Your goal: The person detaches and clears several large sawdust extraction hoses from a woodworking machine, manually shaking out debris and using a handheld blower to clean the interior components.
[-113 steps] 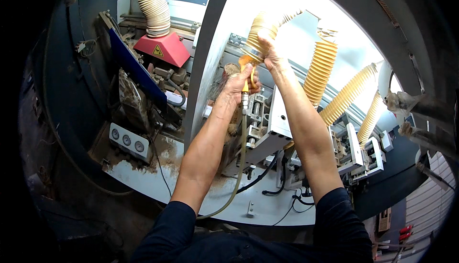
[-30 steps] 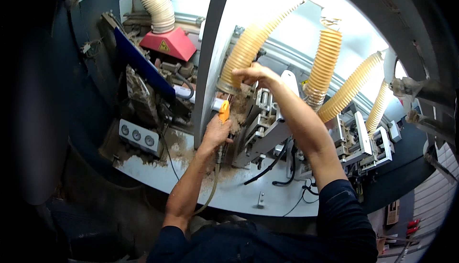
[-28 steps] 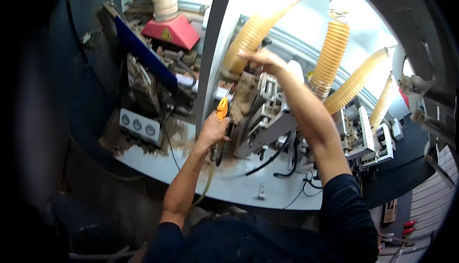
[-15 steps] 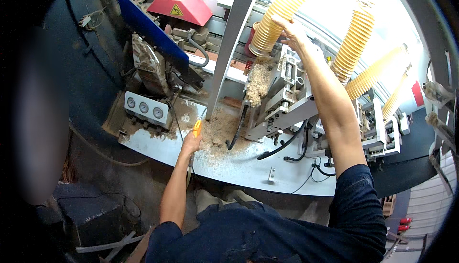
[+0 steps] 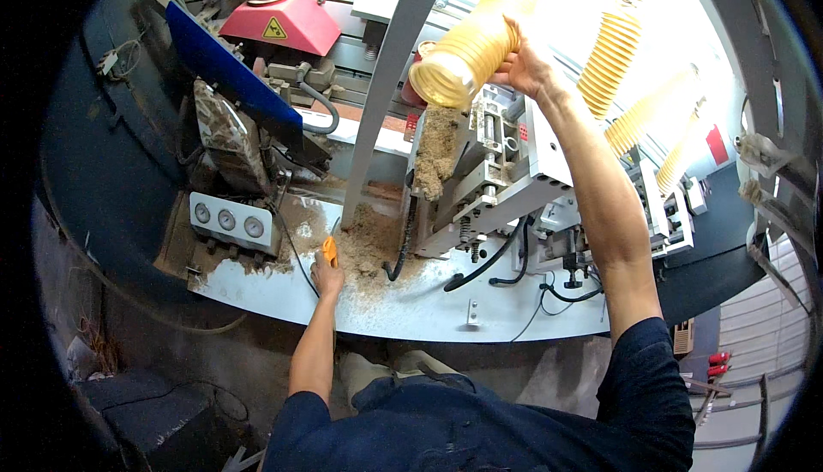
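Observation:
My right hand [image 5: 530, 65] grips a yellow ribbed extraction hose [image 5: 480, 50] near its loose end, and the round mouth faces toward me. Below that mouth, a thick clump of sawdust [image 5: 439, 155] lies on the machine unit [image 5: 493, 168]. My left hand [image 5: 327, 275] is closed around an orange air blow gun [image 5: 331, 251], whose thin nozzle points up toward the grey post. Loose sawdust [image 5: 370, 240] covers the pale machine bed [image 5: 411, 311] just right of the blow gun.
A grey post [image 5: 390, 69] stands between my hands. To the left are a gauge panel [image 5: 227, 219], a blue panel [image 5: 227, 65] and a red hood [image 5: 287, 24]. Black hoses [image 5: 489, 262] curl over the bed; more yellow hoses [image 5: 613, 52] rise at right.
My right hand has lifted the hose end up and left, tilting its mouth toward me, off the sawdust clump. The whole view has shifted slightly. My left hand keeps its hold on the blow gun.

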A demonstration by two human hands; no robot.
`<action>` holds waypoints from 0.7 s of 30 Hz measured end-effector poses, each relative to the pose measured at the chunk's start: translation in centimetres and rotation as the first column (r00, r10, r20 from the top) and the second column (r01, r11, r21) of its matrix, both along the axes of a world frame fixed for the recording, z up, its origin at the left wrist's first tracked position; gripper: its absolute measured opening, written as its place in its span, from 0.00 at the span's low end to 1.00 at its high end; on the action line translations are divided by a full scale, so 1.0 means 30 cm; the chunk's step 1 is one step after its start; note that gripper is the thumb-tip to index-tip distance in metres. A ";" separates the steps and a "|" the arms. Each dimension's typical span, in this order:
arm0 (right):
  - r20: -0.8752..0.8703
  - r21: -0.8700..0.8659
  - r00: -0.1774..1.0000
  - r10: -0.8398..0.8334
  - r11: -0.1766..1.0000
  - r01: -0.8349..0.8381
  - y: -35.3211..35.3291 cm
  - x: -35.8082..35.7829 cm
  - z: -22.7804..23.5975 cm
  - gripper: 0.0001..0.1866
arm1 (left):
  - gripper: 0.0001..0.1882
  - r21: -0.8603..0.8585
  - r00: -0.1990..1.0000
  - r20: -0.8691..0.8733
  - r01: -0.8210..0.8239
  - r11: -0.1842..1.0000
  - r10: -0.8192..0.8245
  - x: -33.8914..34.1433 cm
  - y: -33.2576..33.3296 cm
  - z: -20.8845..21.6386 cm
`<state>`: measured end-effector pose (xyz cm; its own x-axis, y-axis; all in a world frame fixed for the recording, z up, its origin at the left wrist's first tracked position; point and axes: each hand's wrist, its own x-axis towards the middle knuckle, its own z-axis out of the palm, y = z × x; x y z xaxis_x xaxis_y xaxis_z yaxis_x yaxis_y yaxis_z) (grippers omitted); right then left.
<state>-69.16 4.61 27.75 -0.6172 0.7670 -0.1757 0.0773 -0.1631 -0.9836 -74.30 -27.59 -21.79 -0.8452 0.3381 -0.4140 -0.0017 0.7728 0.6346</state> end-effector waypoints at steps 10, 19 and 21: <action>-0.587 -0.320 0.657 0.473 0.611 -0.724 -0.076 0.036 0.238 0.32 | 0.35 0.145 0.987 -0.159 0.014 0.989 0.009 0.051 -0.087 -0.096; -0.430 -0.287 0.790 0.437 0.764 -0.579 -0.058 0.058 0.374 0.27 | 0.32 0.117 0.998 -0.057 -0.025 0.993 0.031 0.050 -0.104 -0.089; -0.386 -0.253 0.783 0.488 0.760 -0.599 -0.078 0.040 0.382 0.26 | 0.35 0.105 0.998 -0.055 -0.035 0.994 0.041 0.048 -0.101 -0.109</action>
